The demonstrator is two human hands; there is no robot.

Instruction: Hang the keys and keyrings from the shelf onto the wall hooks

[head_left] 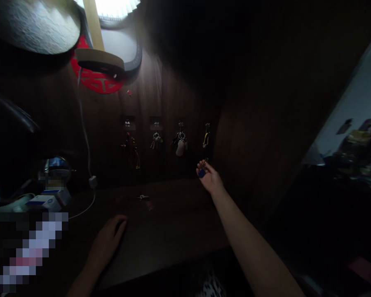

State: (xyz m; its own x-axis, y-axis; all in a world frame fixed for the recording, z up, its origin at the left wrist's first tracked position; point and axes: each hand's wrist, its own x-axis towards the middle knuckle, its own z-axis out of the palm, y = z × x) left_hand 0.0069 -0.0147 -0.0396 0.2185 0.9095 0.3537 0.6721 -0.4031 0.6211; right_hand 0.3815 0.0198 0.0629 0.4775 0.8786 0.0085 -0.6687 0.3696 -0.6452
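Right hand (208,177) raised over the back of a dark wooden desktop (173,222), just below and in front of the right end of a row of four wall hooks (168,123), arm reaching out from the lower right. Thumb and fingertips pinched together on a blue key fob (201,173), with a small metal key ring (205,163) sticking up from the grip; remaining fingers hard to make out in the low light. Fob is just below the rightmost hook, not touching it, and a yellow cord (205,139) hangs from that hook. The other three hooks, left along the row, carry keys and charms, including a white pouch-like charm (180,147). Left hand (109,239) lies on the desktop well below the row's left half, fingers together and slightly curved, holding nothing. A small set of keys (143,197) lies on the desktop under the row, between the two hands. Up and left of the row are a lit lamp (117,8) and a red paper ornament (95,80), with a white cable (85,136) running down the wall. Small white boxes (48,200) sit well left of the row.
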